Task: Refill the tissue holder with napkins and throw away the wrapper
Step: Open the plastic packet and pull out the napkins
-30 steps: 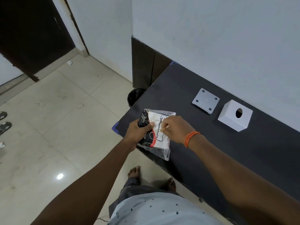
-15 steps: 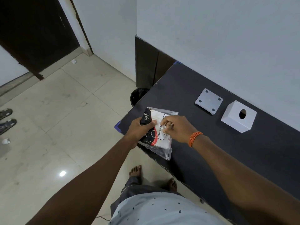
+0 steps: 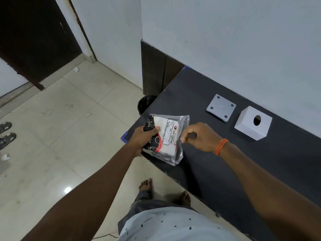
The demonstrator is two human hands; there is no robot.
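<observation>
A napkin pack [image 3: 165, 136] in a clear plastic wrapper with black, white and red print lies at the left corner of the dark table [image 3: 208, 171]. My left hand [image 3: 143, 139] grips its left side. My right hand [image 3: 199, 137], with an orange thread at the wrist, pinches the wrapper's right edge and pulls the film outward. The white tissue holder cover [image 3: 252, 123], with a round hole on top, stands at the back right. Its flat white base plate [image 3: 221, 107] lies beside it, to the left.
A black waste bin [image 3: 145, 103] sits on the tiled floor just beyond the table's left end, next to a dark panel. A wall runs behind the table. Sandals [image 3: 5, 134] lie on the floor at far left. My bare feet are below the table edge.
My right hand has moved right, off the top of the pack, drawing the wrapper's edge out with it. My left hand keeps its grip.
</observation>
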